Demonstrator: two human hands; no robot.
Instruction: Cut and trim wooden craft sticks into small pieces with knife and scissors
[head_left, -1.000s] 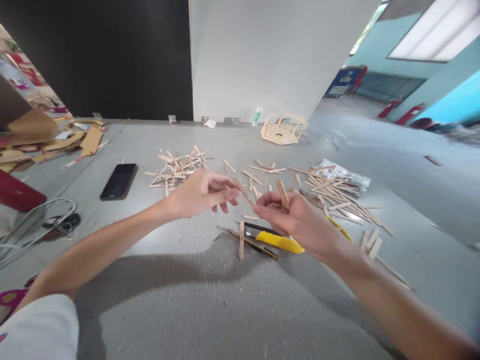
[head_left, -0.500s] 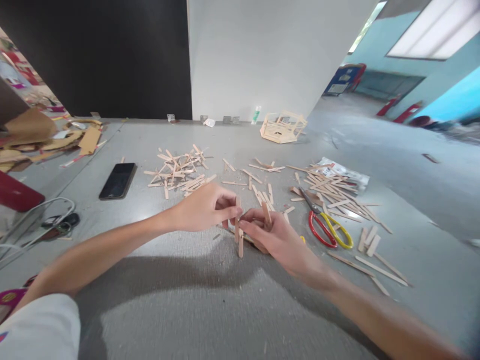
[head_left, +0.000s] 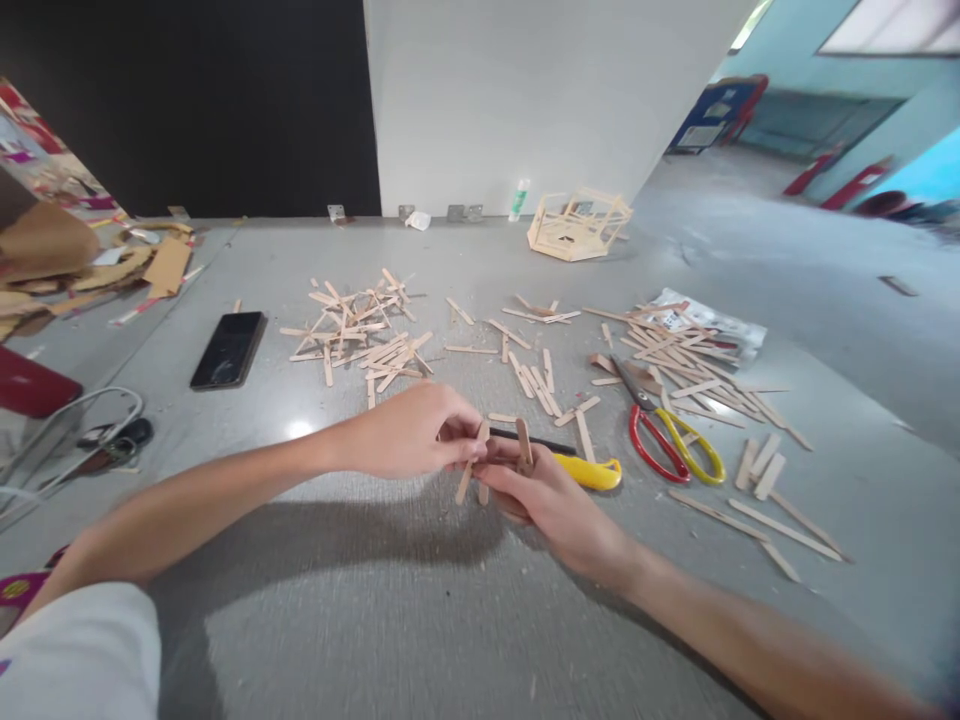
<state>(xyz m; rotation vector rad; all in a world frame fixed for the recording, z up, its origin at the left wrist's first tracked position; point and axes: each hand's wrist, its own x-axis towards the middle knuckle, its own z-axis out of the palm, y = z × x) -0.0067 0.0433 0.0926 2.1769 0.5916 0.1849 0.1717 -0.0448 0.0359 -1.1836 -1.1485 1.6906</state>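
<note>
My left hand (head_left: 412, 430) is closed in a pinch on a wooden craft stick (head_left: 466, 482), which slants down from the fingertips. Close against it, my right hand (head_left: 551, 495) grips craft sticks (head_left: 523, 438); one end stands up above its fingers and another points down beside the left hand's stick. How these sticks join is hidden by the fingers. Just behind the right hand lies a yellow-handled tool (head_left: 596, 473), partly covered, with a dark bar (head_left: 536, 438) near it.
Scissors (head_left: 660, 430) with red and yellow handles lie to the right, near a stick pile (head_left: 682, 365) and a plastic bag (head_left: 739, 335). Loose sticks (head_left: 352, 320) spread at centre left. A phone (head_left: 229, 350), a glue stick (head_left: 519, 200) and a stick frame (head_left: 574, 228) lie farther out.
The left hand's stick has tilted from nearly upright to slanting. Both hands sit slightly lower, and the yellow-handled tool now shows more. The camera view has shifted a little.
</note>
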